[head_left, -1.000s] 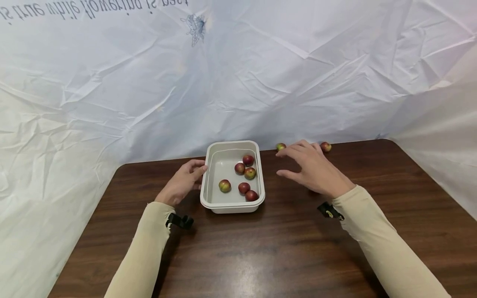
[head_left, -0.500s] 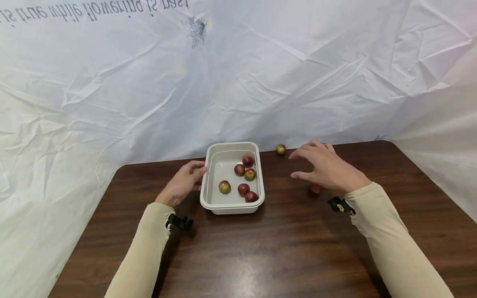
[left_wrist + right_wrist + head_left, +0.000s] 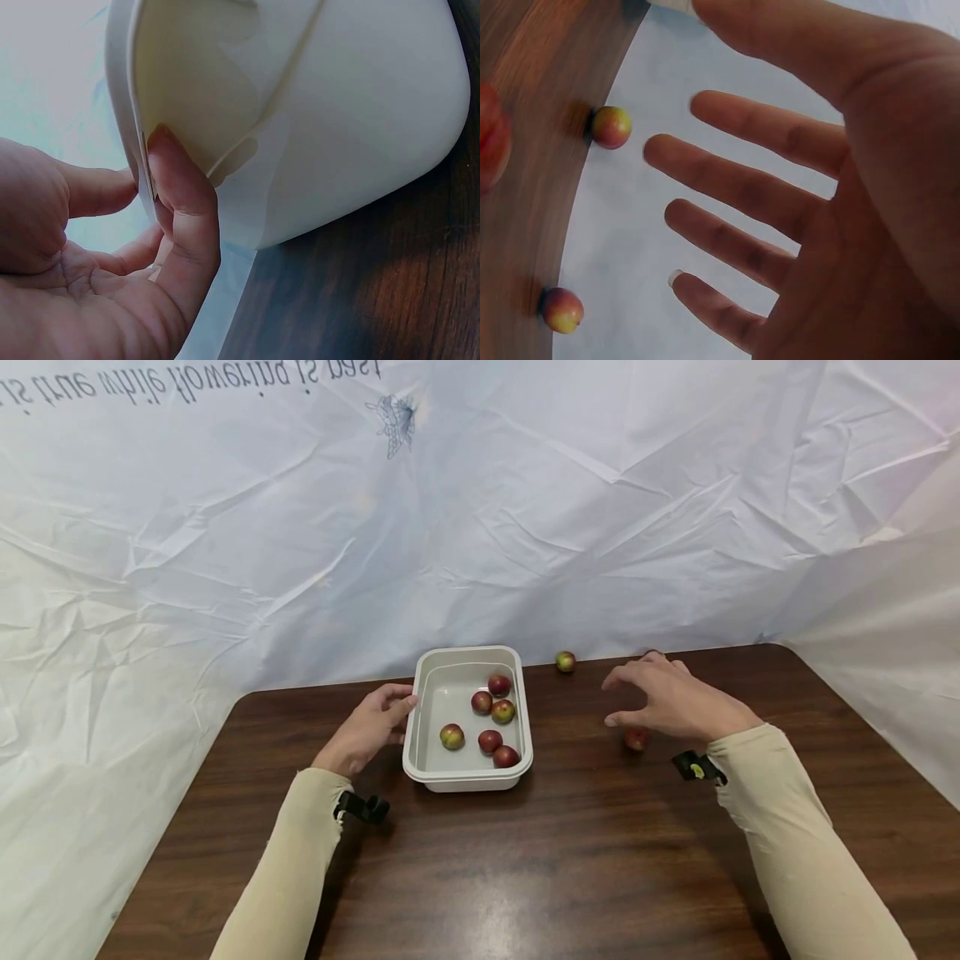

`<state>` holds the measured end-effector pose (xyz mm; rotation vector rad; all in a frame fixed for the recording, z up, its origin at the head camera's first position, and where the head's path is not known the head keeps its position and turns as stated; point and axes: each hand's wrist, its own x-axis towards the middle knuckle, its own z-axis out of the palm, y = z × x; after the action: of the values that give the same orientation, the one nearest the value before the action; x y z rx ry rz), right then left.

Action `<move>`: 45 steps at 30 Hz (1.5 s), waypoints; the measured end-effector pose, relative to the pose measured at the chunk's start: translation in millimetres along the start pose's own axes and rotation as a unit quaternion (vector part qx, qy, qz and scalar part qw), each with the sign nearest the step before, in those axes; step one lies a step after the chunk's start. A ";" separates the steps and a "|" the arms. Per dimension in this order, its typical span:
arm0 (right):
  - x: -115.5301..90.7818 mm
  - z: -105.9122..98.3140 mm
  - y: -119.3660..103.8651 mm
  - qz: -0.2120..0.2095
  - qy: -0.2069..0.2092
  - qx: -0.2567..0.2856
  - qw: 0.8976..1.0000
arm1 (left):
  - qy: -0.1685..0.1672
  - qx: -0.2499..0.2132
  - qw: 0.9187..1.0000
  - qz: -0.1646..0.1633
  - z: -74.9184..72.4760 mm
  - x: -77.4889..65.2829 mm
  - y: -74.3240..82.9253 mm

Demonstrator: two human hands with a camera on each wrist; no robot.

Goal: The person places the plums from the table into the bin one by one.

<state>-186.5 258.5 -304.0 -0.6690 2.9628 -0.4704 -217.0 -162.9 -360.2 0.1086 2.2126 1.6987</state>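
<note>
A pale rectangular plastic tub (image 3: 467, 781) stands on the table with several small red and yellow-green plum-like fruits (image 3: 503, 711) in it. My left hand (image 3: 369, 731) pinches the tub's left rim; the left wrist view shows thumb and finger on either side of the rim (image 3: 122, 90). To the tub's right, my right hand (image 3: 675, 700) hovers with fingers apart and nothing in them. Below its thumb lies a red fruit (image 3: 636, 740), cut off at the left edge of the right wrist view (image 3: 490, 139). Another fruit (image 3: 562, 310) is mostly hidden behind this hand in the head view.
One yellow-green and red fruit (image 3: 566, 661) lies at the table's far edge, right of the tub. A creased white sheet (image 3: 480, 510) hangs directly behind the dark wooden table (image 3: 465, 877).
My right hand has moved right, away from the tub, which brings the red fruit below it and the far-edge fruit into fuller view. The left hand and tub have stayed put.
</note>
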 end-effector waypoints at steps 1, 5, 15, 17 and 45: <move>-0.2 0.3 1.3 0.002 -0.004 0.001 1.000 | 0.000 0.000 1.000 0.000 0.1 0.0 0.1; 0.1 1.4 5.5 0.007 -0.014 0.006 1.000 | 0.000 0.000 1.000 0.000 0.2 -0.2 0.3; 1.8 5.0 15.2 0.020 -0.077 0.036 0.996 | 0.002 0.000 1.000 -0.001 0.6 0.2 -0.1; 2.1 5.5 17.8 0.027 -0.098 0.051 0.994 | 0.002 0.001 1.000 0.001 0.5 0.3 -0.1; 9.4 17.8 35.0 0.059 -0.175 0.050 0.981 | 0.005 0.003 1.000 -0.007 0.8 -0.1 0.9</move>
<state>-206.9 279.6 -331.8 -0.5020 2.6099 -0.4368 -216.8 -162.0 -359.5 0.0864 2.2217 1.6896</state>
